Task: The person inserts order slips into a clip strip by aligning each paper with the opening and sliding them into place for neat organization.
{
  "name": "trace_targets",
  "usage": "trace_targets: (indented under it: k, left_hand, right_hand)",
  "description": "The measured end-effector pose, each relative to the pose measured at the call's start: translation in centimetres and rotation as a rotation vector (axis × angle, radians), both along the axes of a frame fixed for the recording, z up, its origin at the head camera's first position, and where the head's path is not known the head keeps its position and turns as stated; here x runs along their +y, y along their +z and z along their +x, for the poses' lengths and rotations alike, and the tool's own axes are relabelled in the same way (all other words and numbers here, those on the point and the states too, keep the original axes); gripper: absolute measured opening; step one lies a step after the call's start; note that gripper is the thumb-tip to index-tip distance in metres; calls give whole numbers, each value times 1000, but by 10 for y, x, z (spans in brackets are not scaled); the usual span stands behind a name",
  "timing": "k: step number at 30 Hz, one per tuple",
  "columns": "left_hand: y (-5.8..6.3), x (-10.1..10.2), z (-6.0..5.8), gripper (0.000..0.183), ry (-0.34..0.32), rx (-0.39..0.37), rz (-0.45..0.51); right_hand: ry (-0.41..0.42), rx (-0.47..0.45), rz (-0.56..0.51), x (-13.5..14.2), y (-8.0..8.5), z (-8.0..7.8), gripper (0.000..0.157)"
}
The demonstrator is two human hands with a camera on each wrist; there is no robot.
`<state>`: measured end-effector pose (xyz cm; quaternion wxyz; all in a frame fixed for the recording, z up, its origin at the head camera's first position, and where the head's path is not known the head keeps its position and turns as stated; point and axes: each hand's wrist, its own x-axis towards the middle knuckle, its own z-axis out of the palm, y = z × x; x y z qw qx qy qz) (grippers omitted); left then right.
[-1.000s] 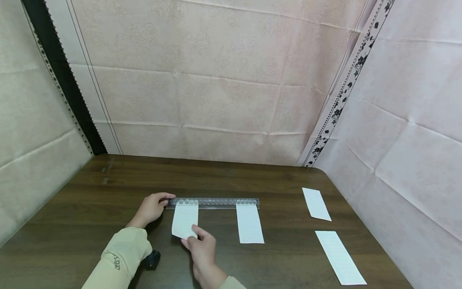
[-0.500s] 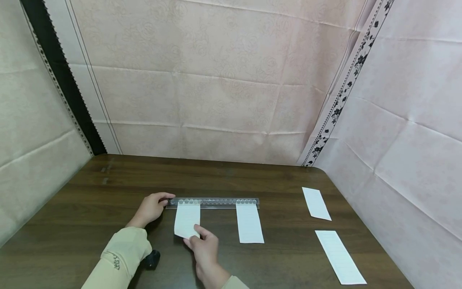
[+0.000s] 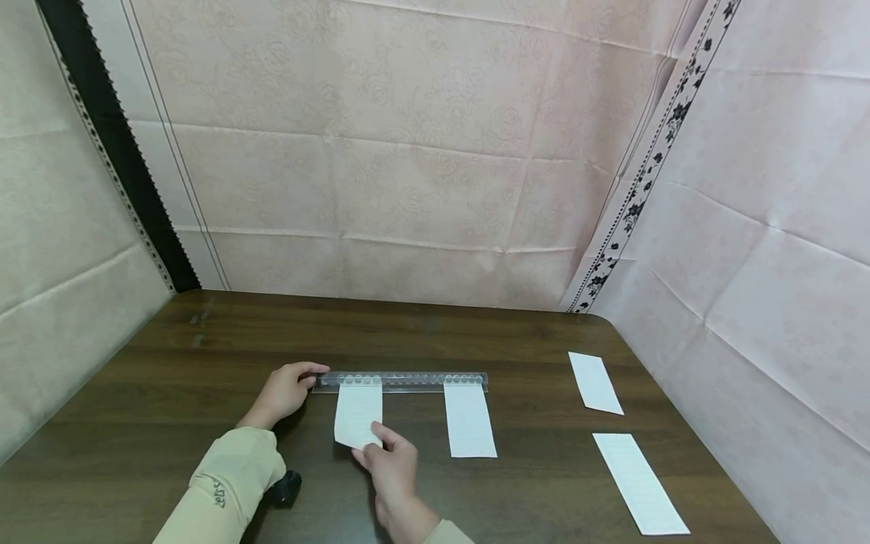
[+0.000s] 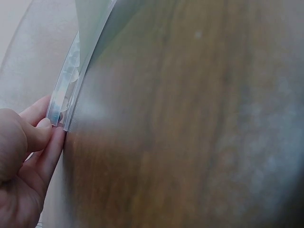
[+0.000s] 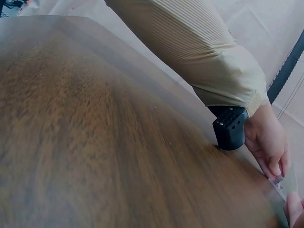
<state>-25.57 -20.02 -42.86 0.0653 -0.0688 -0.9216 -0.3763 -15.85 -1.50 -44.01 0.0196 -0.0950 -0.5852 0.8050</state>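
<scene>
A clear plastic ruler-like strip (image 3: 413, 382) with a row of round shapes lies crosswise on the table. My left hand (image 3: 284, 393) pinches its left end between thumb and fingers, seen close up in the left wrist view, where the clear strip (image 4: 64, 97) runs upward. Below it, a lined white paper slip (image 3: 359, 412) has its top edge at the strip. My right hand (image 3: 394, 472) pinches that slip's lower right corner, its near end slightly lifted. Another lined slip (image 3: 470, 419) meets the strip near its right end. In the right wrist view, only the right fingertips (image 5: 295, 209) show.
Two more white paper slips, a shorter one (image 3: 596, 383) and a longer one (image 3: 641, 483), lie to the right on the brown wooden table (image 3: 523, 347). Patterned cloth (image 3: 421, 189) hangs behind the table and at both sides. A black wrist camera (image 3: 285, 489) sits under the left sleeve.
The right hand has slid the pinched paper slip a little to the right along the clear strip, nearer the other slip. The left hand and the strip have stayed in place.
</scene>
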Motion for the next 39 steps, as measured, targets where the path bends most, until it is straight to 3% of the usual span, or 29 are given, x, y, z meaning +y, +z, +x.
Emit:
trace_targets:
  k: [39]
  left_hand:
    - [-1,-1,-1,28,-2,-9,-16]
  right_hand:
    - [1,-2,24,22,1,-1,46]
